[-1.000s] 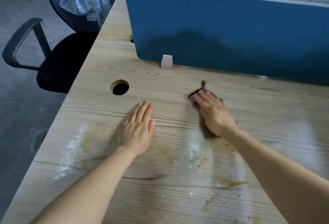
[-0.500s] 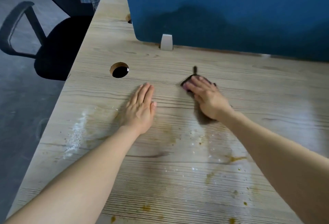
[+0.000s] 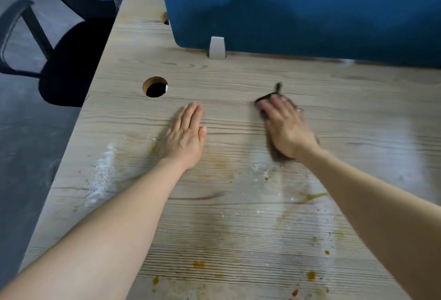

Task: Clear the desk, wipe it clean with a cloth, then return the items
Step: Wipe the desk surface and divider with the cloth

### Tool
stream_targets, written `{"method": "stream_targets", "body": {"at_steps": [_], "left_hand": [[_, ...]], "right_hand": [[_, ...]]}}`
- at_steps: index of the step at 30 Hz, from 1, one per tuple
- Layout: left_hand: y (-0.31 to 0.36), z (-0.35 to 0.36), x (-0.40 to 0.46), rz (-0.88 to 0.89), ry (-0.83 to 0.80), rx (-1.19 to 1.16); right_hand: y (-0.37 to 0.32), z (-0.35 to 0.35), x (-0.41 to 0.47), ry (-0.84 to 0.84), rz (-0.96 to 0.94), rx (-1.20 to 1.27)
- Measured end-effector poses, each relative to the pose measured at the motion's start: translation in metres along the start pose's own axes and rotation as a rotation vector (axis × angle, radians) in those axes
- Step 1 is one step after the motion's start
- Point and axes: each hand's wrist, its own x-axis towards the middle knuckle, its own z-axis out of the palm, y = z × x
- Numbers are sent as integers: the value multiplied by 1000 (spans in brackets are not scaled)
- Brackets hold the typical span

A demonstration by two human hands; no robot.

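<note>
Change since a second ago: little. The right hand [image 3: 287, 130] has kept the dark cloth [image 3: 267, 99] at the far middle of the desk [image 3: 238, 216], with only a slight shift; it shows motion blur, so it appears mid-stroke. The left hand [image 3: 186, 135] has stayed flat in the same spot. Judgement: wiping is under way but has not yet reached the soiled near half.

Desk: pale wood-grain top with no loose items in view, so clearing appears done. A blue divider panel [image 3: 298, 8] stands along its far edge, a round cable hole [image 3: 155, 86] to the left.

Soiling: white powder [image 3: 102, 173] near the left edge, orange-brown stains [image 3: 312, 196] and specks toward the near edge.

Cloth: small, dark, crumpled, mostly hidden under the right hand, one corner poking out beyond the fingertips.

Grip: right fingers extended, pressing the cloth down, not curled round it. Left fingers straight and together, palm on bare wood, holding nothing.
</note>
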Motion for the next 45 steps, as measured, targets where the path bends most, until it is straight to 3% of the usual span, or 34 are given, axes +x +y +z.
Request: {"method": "stream_targets", "body": {"at_steps": [2,4,6,8,12,16,20,24,27,29,32,35,41,43,45], "left_hand": [[-2,2,1,7,7,13],[-2,3,1,10,13,18],[-1,3,0,17,15,15],[1,0,-1,9,7,-9],[9,-10,2,-16,2,62],[55,-10,-3,30,115,14],[120,12,-19,159,54,-144],[147,26,-28,171,-15,-140],[140,34,-34,206,-54,-43],[135,35,-34,228,-74,3],[134,37,-33,231,-73,36],[133,37,-32,226,-92,38],[137,30,-30,213,-148,42],[137,28,-29,202,-175,31],[137,28,-28,201,-185,20]], "right_hand": [[13,-2,1,47,221,-10],[-7,6,0,99,271,-55],[-44,20,-5,120,111,-46],[-77,30,-18,36,-48,-6],[-69,22,-26,-13,-113,22],[16,6,-51,124,178,22],[64,-7,-72,166,456,12],[9,17,-87,126,183,12],[10,11,-102,41,33,68],[40,3,-107,74,81,50],[90,-8,-107,110,303,53],[95,-11,-100,153,435,54],[14,12,-115,62,5,84],[29,1,-116,-12,-22,111],[61,-8,-119,5,88,137]]}}
